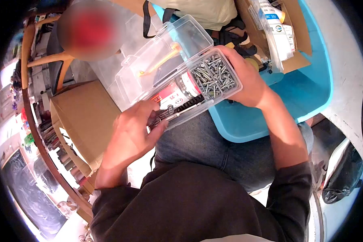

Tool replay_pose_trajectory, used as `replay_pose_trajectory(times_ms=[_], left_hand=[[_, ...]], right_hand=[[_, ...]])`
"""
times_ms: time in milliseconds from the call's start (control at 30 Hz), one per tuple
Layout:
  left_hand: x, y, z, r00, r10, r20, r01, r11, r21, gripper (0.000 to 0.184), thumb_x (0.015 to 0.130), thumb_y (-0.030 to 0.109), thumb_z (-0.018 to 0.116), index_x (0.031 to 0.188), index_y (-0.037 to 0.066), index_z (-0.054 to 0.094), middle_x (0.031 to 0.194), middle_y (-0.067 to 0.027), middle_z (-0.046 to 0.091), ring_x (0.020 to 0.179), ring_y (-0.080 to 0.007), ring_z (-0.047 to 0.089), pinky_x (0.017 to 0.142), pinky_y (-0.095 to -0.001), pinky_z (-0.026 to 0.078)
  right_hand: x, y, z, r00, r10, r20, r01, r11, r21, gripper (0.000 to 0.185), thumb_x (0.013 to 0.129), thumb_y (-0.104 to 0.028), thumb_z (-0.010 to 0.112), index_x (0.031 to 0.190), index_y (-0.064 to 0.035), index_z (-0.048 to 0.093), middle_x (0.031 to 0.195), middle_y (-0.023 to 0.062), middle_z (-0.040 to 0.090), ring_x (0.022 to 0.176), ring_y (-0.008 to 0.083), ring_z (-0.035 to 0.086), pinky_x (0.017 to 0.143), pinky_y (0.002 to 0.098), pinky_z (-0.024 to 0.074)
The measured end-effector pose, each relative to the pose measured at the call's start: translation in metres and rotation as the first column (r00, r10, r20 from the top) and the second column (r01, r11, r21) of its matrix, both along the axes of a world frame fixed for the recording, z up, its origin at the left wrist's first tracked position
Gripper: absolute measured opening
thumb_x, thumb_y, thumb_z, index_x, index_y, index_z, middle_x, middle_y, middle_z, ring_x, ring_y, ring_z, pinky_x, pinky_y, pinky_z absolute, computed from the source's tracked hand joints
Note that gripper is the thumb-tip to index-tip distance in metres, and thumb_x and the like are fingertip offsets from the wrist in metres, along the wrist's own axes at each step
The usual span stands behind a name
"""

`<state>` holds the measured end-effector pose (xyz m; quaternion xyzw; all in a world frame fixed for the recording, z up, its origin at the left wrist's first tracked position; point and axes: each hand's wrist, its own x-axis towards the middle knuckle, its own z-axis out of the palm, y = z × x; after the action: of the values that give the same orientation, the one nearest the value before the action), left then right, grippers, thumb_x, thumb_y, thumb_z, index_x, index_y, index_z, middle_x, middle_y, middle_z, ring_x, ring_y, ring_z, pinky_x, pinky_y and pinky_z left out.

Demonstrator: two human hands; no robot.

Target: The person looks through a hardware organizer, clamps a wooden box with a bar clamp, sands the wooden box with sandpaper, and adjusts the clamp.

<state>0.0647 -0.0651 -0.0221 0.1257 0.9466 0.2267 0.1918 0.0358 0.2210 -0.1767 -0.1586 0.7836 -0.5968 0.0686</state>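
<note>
An open clear plastic storage box (pixel 189 108) is held over my lap, with its hinged clear lid (pixel 189 34) tipped back on the far side. My right hand (pixel 248 80) grips the box's right end, beside a section full of silver screws (pixel 214 77). Inside the middle lies a red and white cylinder (pixel 174 97) marked F-25, with a black ribbed strip (pixel 189 103) along its near side. At the left end, the fingers of my left hand (pixel 135 125) are curled around dark threaded metal pieces (pixel 162 116), partly hidden by the hand.
A blue plastic tub (pixel 250 131) stands just beyond my right knee, holding a cardboard box (pixel 300 60) with packets. Another cardboard box (pixel 86 119) stands at the left. Near a wooden chair (pixel 48 60) is a blurred red shape. A black plastic bag (pixel 341 177) lies at the right.
</note>
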Motion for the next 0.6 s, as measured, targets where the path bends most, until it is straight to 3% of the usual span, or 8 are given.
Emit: replay_pose_trajectory(times_ms=[67, 233, 300, 367, 433, 500, 533, 600], left_hand=[[-0.001, -0.009, 0.003, 0.984, -0.138, 0.116, 0.152, 0.981, -0.122, 0.029, 0.083, 0.005, 0.085, 0.107, -0.001, 0.070, 0.094, -0.0148, 0.069, 0.075, -0.0292, 0.069, 0.070, -0.0400, 0.056], [-0.006, -0.009, -0.004, 0.965, -0.215, 0.148, 0.208, 0.976, 0.059, 0.018, 0.086, -0.001, 0.080, 0.100, -0.001, 0.070, 0.092, -0.0154, 0.069, 0.076, -0.0328, 0.069, 0.072, -0.0416, 0.056], [0.001, -0.003, -0.014, 0.967, -0.253, -0.008, 0.249, 0.944, 0.218, 0.014, 0.087, -0.004, 0.079, 0.098, -0.001, 0.070, 0.094, -0.0153, 0.070, 0.077, -0.0315, 0.070, 0.073, -0.0402, 0.057], [-0.002, -0.006, -0.015, 0.962, -0.274, -0.002, 0.268, 0.940, 0.212, 0.015, 0.087, -0.003, 0.080, 0.099, -0.001, 0.071, 0.096, -0.0148, 0.071, 0.076, -0.0284, 0.070, 0.071, -0.0378, 0.057], [-0.008, -0.003, -0.016, 0.954, -0.299, -0.002, 0.293, 0.934, 0.207, 0.015, 0.087, -0.003, 0.080, 0.099, -0.001, 0.071, 0.098, -0.0143, 0.071, 0.075, -0.0254, 0.070, 0.070, -0.0354, 0.058], [-0.009, 0.010, -0.018, 0.992, -0.113, -0.049, 0.121, 0.965, 0.233, 0.023, 0.087, 0.000, 0.083, 0.106, -0.001, 0.071, 0.102, -0.0131, 0.073, 0.073, -0.0187, 0.069, 0.065, -0.0311, 0.057], [-0.011, 0.016, -0.022, 0.992, -0.112, -0.051, 0.121, 0.965, 0.231, 0.023, 0.087, 0.000, 0.083, 0.106, -0.001, 0.071, 0.102, -0.0131, 0.073, 0.073, -0.0187, 0.069, 0.065, -0.0311, 0.057], [-0.018, 0.030, -0.034, 0.962, -0.125, -0.244, 0.182, 0.957, 0.226, 0.035, 0.084, 0.005, 0.085, 0.114, -0.001, 0.068, 0.108, -0.0177, 0.071, 0.079, -0.0310, 0.075, 0.069, -0.0388, 0.062]], right_hand=[[0.000, -0.001, -0.002, 1.000, 0.000, -0.016, 0.000, 1.000, -0.012, 0.086, 0.078, -0.028, 0.091, 0.151, -0.0100, 0.049, 0.138, 0.0174, 0.067, 0.127, 0.0388, 0.066, 0.105, 0.0441, 0.0545], [-0.001, -0.001, -0.002, 1.000, -0.003, -0.015, 0.003, 1.000, -0.008, 0.086, 0.078, -0.028, 0.091, 0.151, -0.0098, 0.049, 0.138, 0.0170, 0.068, 0.127, 0.0383, 0.067, 0.104, 0.0440, 0.0545], [-0.001, -0.001, -0.001, 1.000, -0.005, -0.011, 0.005, 1.000, -0.019, 0.086, 0.078, -0.029, 0.091, 0.150, -0.0094, 0.049, 0.138, 0.0171, 0.068, 0.127, 0.0383, 0.067, 0.104, 0.0440, 0.0544], [-0.001, -0.002, -0.001, 1.000, -0.005, -0.009, 0.005, 0.999, -0.033, 0.086, 0.078, -0.029, 0.092, 0.150, -0.0091, 0.049, 0.138, 0.0172, 0.068, 0.127, 0.0382, 0.067, 0.104, 0.0441, 0.0544], [-0.001, 0.000, -0.001, 1.000, 0.020, 0.004, -0.020, 0.999, -0.041, 0.086, 0.078, -0.016, 0.090, 0.153, -0.0073, 0.049, 0.140, 0.0142, 0.066, 0.131, 0.0315, 0.065, 0.109, 0.0384, 0.0506], [0.000, 0.000, 0.000, 1.000, 0.012, 0.012, -0.011, 0.999, -0.040, 0.086, 0.078, -0.015, 0.090, 0.153, -0.0073, 0.049, 0.140, 0.0142, 0.066, 0.131, 0.0318, 0.065, 0.109, 0.0387, 0.0506], [0.000, -0.001, 0.000, 1.000, 0.011, 0.018, -0.010, 0.999, -0.038, 0.086, 0.078, -0.015, 0.090, 0.153, -0.0073, 0.049, 0.140, 0.0142, 0.066, 0.131, 0.0321, 0.065, 0.109, 0.0390, 0.0506], [0.001, -0.001, 0.003, 1.000, 0.013, 0.029, -0.011, 0.999, -0.043, 0.086, 0.078, -0.015, 0.090, 0.153, -0.0075, 0.048, 0.141, 0.0142, 0.066, 0.131, 0.0324, 0.065, 0.110, 0.0394, 0.0506]])
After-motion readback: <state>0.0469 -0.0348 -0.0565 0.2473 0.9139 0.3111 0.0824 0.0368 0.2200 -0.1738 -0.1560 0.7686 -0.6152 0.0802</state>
